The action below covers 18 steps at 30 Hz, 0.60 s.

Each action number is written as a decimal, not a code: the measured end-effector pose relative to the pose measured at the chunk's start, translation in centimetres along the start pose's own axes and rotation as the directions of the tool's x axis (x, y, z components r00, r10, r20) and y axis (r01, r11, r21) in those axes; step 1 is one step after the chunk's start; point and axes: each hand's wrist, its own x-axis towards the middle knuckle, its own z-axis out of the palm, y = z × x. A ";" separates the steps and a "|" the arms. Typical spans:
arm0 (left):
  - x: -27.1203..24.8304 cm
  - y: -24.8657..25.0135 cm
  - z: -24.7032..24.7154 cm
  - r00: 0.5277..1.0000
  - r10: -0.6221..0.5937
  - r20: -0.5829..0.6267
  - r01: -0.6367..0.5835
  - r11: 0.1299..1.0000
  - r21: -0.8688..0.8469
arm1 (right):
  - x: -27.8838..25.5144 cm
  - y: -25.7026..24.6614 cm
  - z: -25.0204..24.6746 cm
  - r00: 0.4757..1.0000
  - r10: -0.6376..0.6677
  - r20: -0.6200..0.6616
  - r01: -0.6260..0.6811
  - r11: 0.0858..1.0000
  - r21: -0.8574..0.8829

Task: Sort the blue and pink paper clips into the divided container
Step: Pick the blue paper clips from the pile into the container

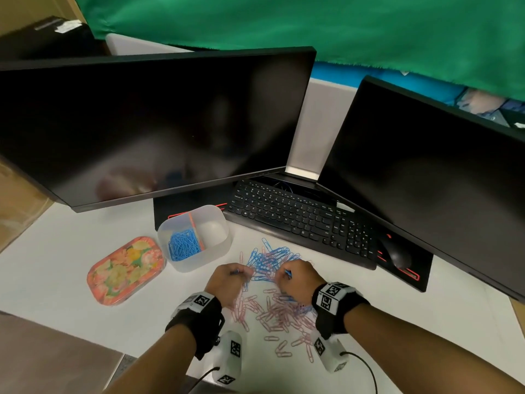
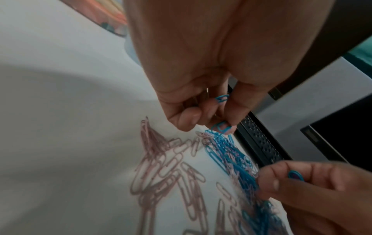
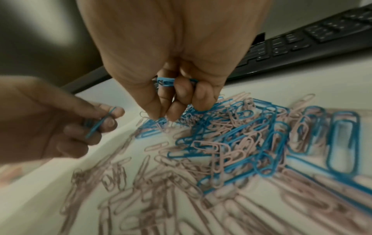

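Observation:
The translucent divided container (image 1: 196, 263) holds blue clips (image 1: 183, 245) in its left compartment; nothing shows in the right one. A mixed heap of blue and pink clips (image 1: 268, 260) lies in front of it, with mostly pink clips (image 1: 278, 314) nearer me. My left hand (image 1: 241, 275) pinches a blue clip (image 2: 221, 127) at the heap's left edge and keeps another (image 2: 222, 97) tucked in its curled fingers. My right hand (image 1: 279, 275) grips blue clips (image 3: 166, 81) in curled fingers while its fingertips (image 3: 157, 115) touch the heap.
A floral tin (image 1: 126, 270) sits left of the container. A black keyboard (image 1: 301, 220) and mouse (image 1: 397, 255) lie just behind the heap. Two dark monitors (image 1: 156, 123) (image 1: 426, 172) stand at the back. The white table's edge (image 1: 85, 341) runs front left.

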 end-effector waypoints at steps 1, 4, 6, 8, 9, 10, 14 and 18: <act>0.0 0.0 -0.1 0.999 -0.041 0.012 0.042 0.997 -0.063 | 0.0 0.0 -0.1 1.000 0.006 -0.006 -0.006 1.000 0.015; 0.5 -0.2 -0.1 0.995 -0.099 0.017 0.101 0.980 -0.169 | -0.1 -0.2 -0.4 1.000 0.014 -0.004 -0.014 0.997 0.073; 0.4 0.1 0.0 0.995 -0.097 0.026 0.101 0.974 -0.202 | -0.1 -0.2 -0.6 1.000 0.028 0.005 -0.029 0.992 0.122; 0.3 0.3 0.2 0.995 -0.094 0.034 0.099 0.970 -0.223 | -0.2 -0.1 -0.8 0.998 0.045 0.032 -0.051 0.982 0.182; 0.3 0.4 0.3 0.995 -0.098 0.036 0.104 0.967 -0.232 | -0.3 -0.2 -0.9 0.997 0.059 0.048 -0.068 0.974 0.215; 0.4 0.4 0.4 0.994 -0.107 0.040 0.113 0.964 -0.240 | -0.4 -0.2 -1.1 0.995 0.074 0.066 -0.087 0.967 0.241; 0.9 0.0 1.1 0.983 -0.167 0.072 0.182 0.925 -0.335 | -1.2 -1.1 -1.7 0.979 0.141 0.149 -0.187 0.908 0.374; 0.8 -0.1 1.6 0.968 -0.214 0.132 0.251 0.869 -0.427 | -1.6 -1.7 -1.8 0.964 0.163 0.208 -0.256 0.778 0.575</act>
